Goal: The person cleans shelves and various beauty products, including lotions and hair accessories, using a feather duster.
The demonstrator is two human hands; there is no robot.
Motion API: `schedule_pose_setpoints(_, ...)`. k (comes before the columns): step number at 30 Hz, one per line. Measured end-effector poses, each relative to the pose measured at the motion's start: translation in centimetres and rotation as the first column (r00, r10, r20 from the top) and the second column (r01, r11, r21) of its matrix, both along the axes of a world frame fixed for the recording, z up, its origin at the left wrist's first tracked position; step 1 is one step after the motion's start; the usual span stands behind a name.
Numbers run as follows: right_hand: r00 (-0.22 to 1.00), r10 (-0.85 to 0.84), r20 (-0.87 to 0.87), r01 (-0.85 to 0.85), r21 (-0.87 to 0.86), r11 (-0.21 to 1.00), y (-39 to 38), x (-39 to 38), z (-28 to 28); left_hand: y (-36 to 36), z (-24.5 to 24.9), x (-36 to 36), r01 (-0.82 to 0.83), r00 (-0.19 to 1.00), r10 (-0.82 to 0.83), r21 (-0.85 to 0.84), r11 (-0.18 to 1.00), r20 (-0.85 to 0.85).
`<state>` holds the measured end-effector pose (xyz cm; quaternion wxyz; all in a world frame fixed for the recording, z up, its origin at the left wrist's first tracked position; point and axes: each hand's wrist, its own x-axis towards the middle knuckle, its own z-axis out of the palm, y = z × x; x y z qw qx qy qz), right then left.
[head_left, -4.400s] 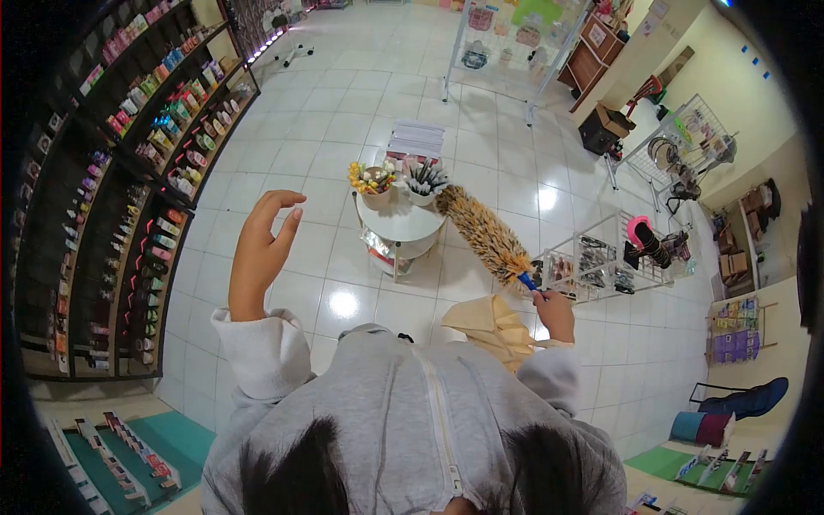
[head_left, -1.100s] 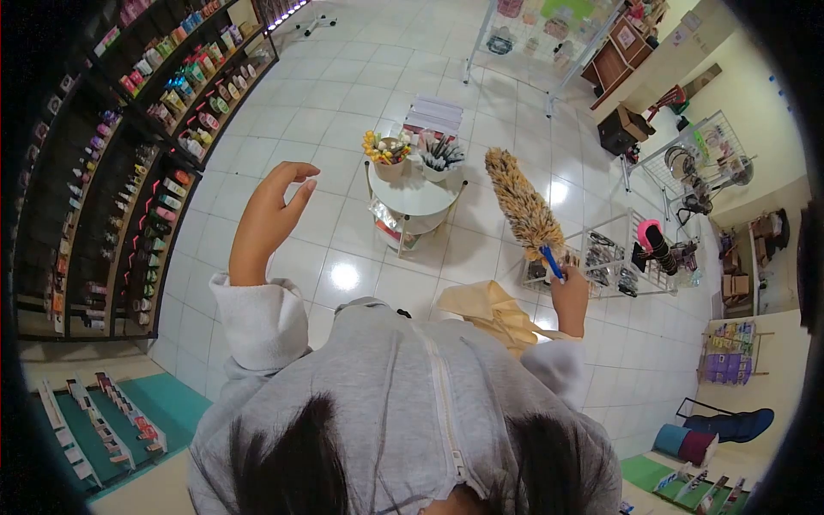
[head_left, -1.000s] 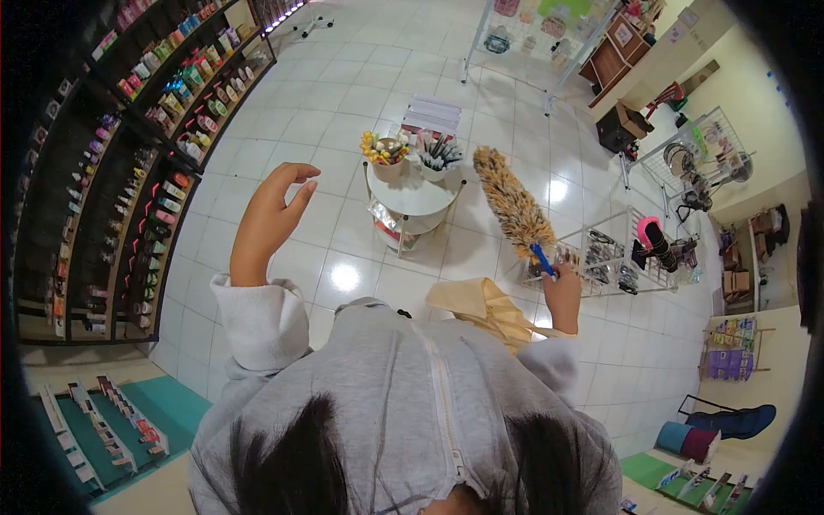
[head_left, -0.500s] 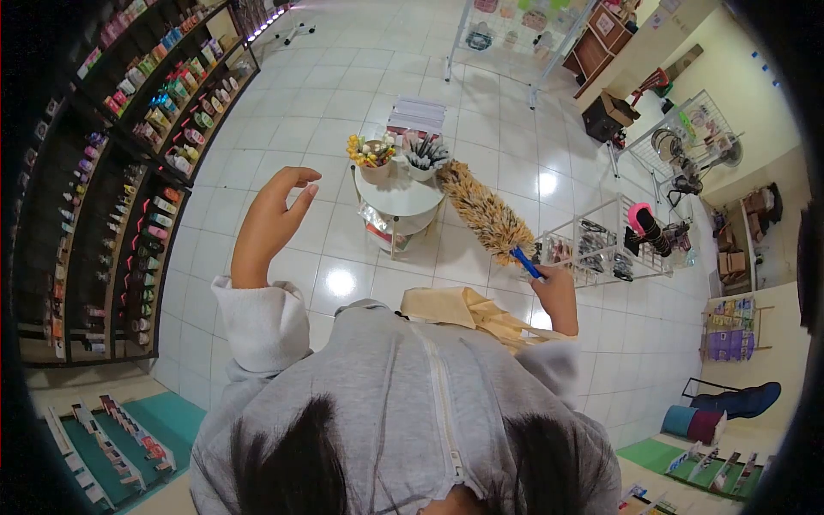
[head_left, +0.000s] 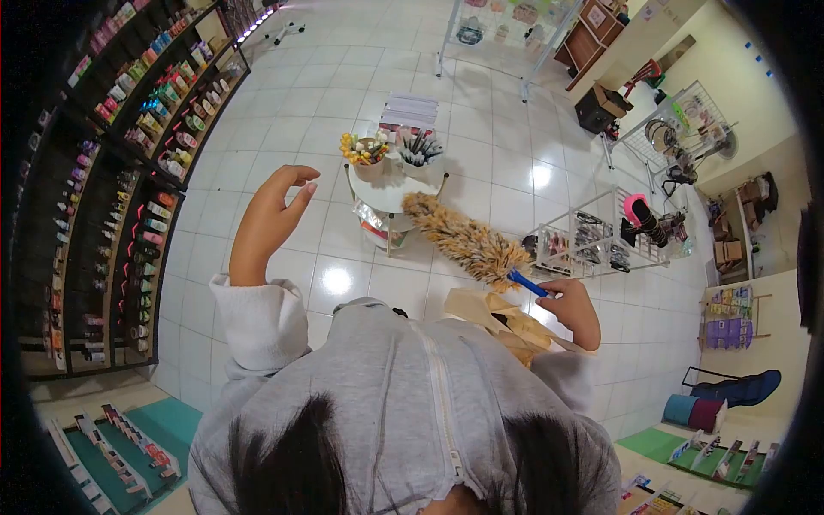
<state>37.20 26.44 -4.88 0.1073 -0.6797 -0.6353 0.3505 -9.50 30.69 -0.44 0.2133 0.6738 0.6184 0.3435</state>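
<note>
My right hand (head_left: 570, 311) grips the blue handle of a fluffy tan-and-brown duster (head_left: 470, 244). The duster points up and to the left, its tip over the front right edge of a small round white table (head_left: 382, 194). On that table stand a pot of yellow flowers (head_left: 366, 151) and a white pot of grey-and-white items (head_left: 420, 151). My left hand (head_left: 273, 215) is raised left of the table, fingers curved and apart from the thumb, holding nothing. A beige cloth or bag (head_left: 489, 319) hangs near my right forearm.
Dark shelves (head_left: 120, 206) full of bottles line the left side. To the right stands a low white wire rack (head_left: 592, 236) with small goods. A box (head_left: 601, 107) and a grid stand (head_left: 687, 124) are at the back right. White tiles (head_left: 343, 257) cover the floor.
The duster's tip has moved left and down, from beside the grey-and-white pot to the table's front right edge. My right hand has shifted slightly right and down. My left hand has hardly moved.
</note>
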Motion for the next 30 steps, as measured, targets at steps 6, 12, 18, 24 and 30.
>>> schedule_pose_setpoints(6, 0.979, 0.113, -0.169, -0.137, -0.138, 0.981, 0.0, -1.2, -0.7, 0.1, 0.0, 0.0, 0.005, 1.000, -0.005, 0.013, 1.000, 0.004)
schedule_pose_setpoints(12, 0.987, 0.062, -0.145, -0.060, 0.018, 0.998, 0.4, -0.8, -1.6, -0.3, -0.1, -0.3, -0.016, 1.000, 0.016, 0.008, 1.000, 0.004)
schedule_pose_setpoints(18, 0.995, -0.093, -0.043, 0.099, 0.175, 0.980, 1.2, 2.0, -1.2, -1.0, 0.3, -0.6, -0.047, 0.998, 0.047, -0.005, 0.999, -0.033)
schedule_pose_setpoints(24, 0.978, -0.097, 0.185, 0.036, 0.312, 0.949, 2.1, 1.6, -2.8, -1.2, 0.0, -0.9, -0.062, 0.998, 0.061, -0.019, 0.998, -0.032)
schedule_pose_setpoints(30, 0.971, 0.003, 0.238, -0.040, 0.153, 0.987, 5.0, 0.5, -9.2, -1.4, 0.6, -0.5, -0.066, 0.997, 0.065, -0.031, 0.997, -0.033)
